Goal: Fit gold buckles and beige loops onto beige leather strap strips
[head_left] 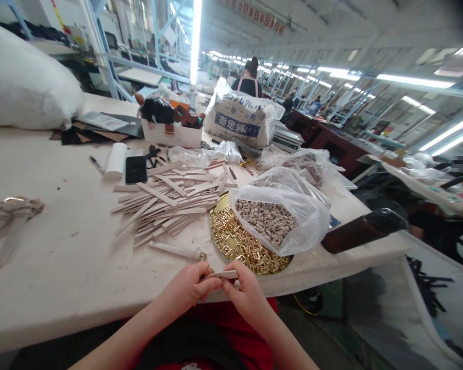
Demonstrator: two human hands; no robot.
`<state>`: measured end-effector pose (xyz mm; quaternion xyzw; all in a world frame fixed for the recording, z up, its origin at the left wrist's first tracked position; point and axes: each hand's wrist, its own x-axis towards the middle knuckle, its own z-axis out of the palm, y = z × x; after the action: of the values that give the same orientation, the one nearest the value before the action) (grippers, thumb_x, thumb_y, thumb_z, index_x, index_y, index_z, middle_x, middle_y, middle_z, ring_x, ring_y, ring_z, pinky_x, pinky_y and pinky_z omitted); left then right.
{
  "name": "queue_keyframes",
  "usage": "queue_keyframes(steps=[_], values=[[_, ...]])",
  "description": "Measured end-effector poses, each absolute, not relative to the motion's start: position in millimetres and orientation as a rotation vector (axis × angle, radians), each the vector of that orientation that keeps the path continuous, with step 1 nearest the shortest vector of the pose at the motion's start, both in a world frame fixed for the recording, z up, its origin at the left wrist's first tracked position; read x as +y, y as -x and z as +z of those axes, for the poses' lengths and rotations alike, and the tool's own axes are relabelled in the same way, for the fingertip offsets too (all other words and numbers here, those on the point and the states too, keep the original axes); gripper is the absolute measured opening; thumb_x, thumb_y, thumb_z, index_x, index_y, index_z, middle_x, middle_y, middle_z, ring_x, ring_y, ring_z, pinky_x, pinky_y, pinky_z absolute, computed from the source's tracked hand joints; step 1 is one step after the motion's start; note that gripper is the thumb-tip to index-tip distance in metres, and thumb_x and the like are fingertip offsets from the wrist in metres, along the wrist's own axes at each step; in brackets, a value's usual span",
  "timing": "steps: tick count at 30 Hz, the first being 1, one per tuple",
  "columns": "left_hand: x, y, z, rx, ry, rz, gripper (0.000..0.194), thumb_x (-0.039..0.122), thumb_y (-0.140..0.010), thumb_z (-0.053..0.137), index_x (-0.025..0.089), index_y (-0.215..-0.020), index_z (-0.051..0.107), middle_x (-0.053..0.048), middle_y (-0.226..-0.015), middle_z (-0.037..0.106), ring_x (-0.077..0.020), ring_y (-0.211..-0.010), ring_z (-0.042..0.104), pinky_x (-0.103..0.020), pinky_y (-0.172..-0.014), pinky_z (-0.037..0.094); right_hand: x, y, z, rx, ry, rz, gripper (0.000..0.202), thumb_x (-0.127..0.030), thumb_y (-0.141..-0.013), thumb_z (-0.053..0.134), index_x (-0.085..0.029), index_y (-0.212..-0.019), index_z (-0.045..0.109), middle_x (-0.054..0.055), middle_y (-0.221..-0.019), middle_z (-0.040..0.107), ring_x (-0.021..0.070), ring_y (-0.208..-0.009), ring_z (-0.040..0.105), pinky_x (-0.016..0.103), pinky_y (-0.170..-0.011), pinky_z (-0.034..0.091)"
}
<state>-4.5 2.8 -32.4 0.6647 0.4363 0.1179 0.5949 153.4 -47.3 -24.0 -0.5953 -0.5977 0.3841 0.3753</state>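
Note:
A short beige strap [227, 274] is pinched between my two hands at the table's front edge. My left hand [193, 281] closes on its left part, and a bit of gold metal shows by those fingers. From the right, my right hand [245, 289] grips the strap between thumb and fingers. Just beyond the left hand lies another beige strap [173, 250] with a buckle at its end. Gold buckles [235, 236] fill a round tray [213, 245] past the right hand. An open plastic bag [312, 218] of small beige loops [268, 221] rests over the tray.
A pile of beige straps [170, 203] lies mid-table, with a phone [136, 169] and white roll [116, 160] behind. Finished-looking buckled straps [13, 218] are at far left. A dark brown cylindrical object [364, 229] juts over the right edge. A person [250, 79] sits farther back.

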Motion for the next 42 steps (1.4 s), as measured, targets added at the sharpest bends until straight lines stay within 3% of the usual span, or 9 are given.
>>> queue_keyframes(steps=[5,11,20,22,25,27,30,33,42], values=[[3.8,-3.8,-28.6,1.125,-1.728,0.308,0.031,0.046,-0.076,0.046,0.019,-0.062,0.04,0.004,-0.052,0.046,-0.0121,-0.051,0.042,-0.022,-0.049,0.026,-43.1,-153.3,-26.7,-1.535,1.603,0.859,0.005,-0.022,-0.075,0.053,-0.02,-0.07,0.052,-0.001,-0.066,0.052,0.0134,-0.064,0.047,0.025,-0.058,0.033],[-4.0,-1.1,-23.3,1.143,-1.946,0.333,0.026,0.039,-0.085,0.035,0.019,-0.069,0.042,0.0,-0.066,0.051,-0.0143,-0.061,0.046,-0.024,-0.054,0.025,-35.4,-152.0,-32.3,-1.38,1.527,1.083,0.016,-0.025,-0.074,0.052,-0.02,-0.062,0.042,-0.006,-0.055,0.04,0.0105,-0.053,0.038,0.023,-0.051,0.031],[6.7,2.0,-36.7,1.073,-1.751,0.332,0.03,0.043,-0.075,0.048,0.017,-0.062,0.044,0.005,-0.055,0.044,-0.0108,-0.055,0.041,-0.021,-0.049,0.025,-48.7,-152.8,-27.8,-1.785,1.552,0.742,0.008,-0.018,-0.078,0.05,-0.02,-0.07,0.051,0.0,-0.068,0.051,0.0143,-0.066,0.046,0.025,-0.059,0.032],[6.0,0.1,-39.5,1.09,-1.668,0.38,0.026,0.042,-0.073,0.052,0.017,-0.069,0.047,0.005,-0.055,0.046,-0.0108,-0.053,0.042,-0.02,-0.048,0.027,-50.3,-151.8,-25.3,-1.833,1.533,0.761,0.007,-0.017,-0.078,0.049,-0.02,-0.073,0.052,0.001,-0.071,0.054,0.015,-0.068,0.048,0.026,-0.061,0.033],[4.0,-0.4,-36.3,1.047,-1.614,0.432,0.027,0.035,-0.074,0.051,0.018,-0.094,0.048,0.005,-0.06,0.052,-0.0113,-0.052,0.046,-0.02,-0.05,0.031,-45.8,-159.7,-18.7,-1.916,1.466,0.869,0.009,-0.015,-0.078,0.048,-0.02,-0.078,0.055,0.001,-0.076,0.057,0.015,-0.069,0.051,0.025,-0.062,0.036],[3.2,0.8,-30.8,0.991,-1.673,0.395,0.021,0.033,-0.077,0.046,0.019,-0.092,0.051,0.004,-0.06,0.054,-0.0113,-0.053,0.047,-0.02,-0.052,0.032,-31.8,-179.3,-13.8,-1.979,1.456,0.869,0.01,-0.016,-0.077,0.048,-0.021,-0.08,0.056,0.001,-0.075,0.058,0.0148,-0.068,0.052,0.025,-0.061,0.038],[2.8,2.4,-24.9,1.032,-1.742,0.35,0.023,0.036,-0.08,0.041,0.018,-0.068,0.05,0.003,-0.056,0.052,-0.0113,-0.052,0.046,-0.02,-0.051,0.03,7.0,-230.1,-10.1,-1.945,1.782,0.441,0.014,-0.022,-0.081,0.044,-0.021,-0.085,0.058,0.002,-0.078,0.06,0.016,-0.07,0.055,0.027,-0.065,0.04],[1.4,2.0,-26.1,1.083,-1.713,0.386,0.026,0.039,-0.081,0.04,0.019,-0.065,0.045,0.004,-0.053,0.049,-0.0114,-0.051,0.044,-0.021,-0.051,0.03,47.9,-282.9,-13.3,-2.023,2.358,-0.212,0.02,-0.021,-0.084,0.041,-0.02,-0.093,0.06,0.009,-0.096,0.06,0.0184,-0.082,0.057,0.028,-0.069,0.039],[-4.2,8.2,-29.2,1.084,-1.663,0.387,0.031,0.045,-0.081,0.039,0.018,-0.066,0.046,0.004,-0.053,0.049,-0.0115,-0.051,0.044,-0.021,-0.052,0.031,63.3,-313.5,-36.2,-2.158,2.441,-0.254,0.014,-0.024,-0.082,0.049,-0.018,-0.084,0.061,0.009,-0.088,0.061,0.0189,-0.078,0.06,0.027,-0.063,0.036]])
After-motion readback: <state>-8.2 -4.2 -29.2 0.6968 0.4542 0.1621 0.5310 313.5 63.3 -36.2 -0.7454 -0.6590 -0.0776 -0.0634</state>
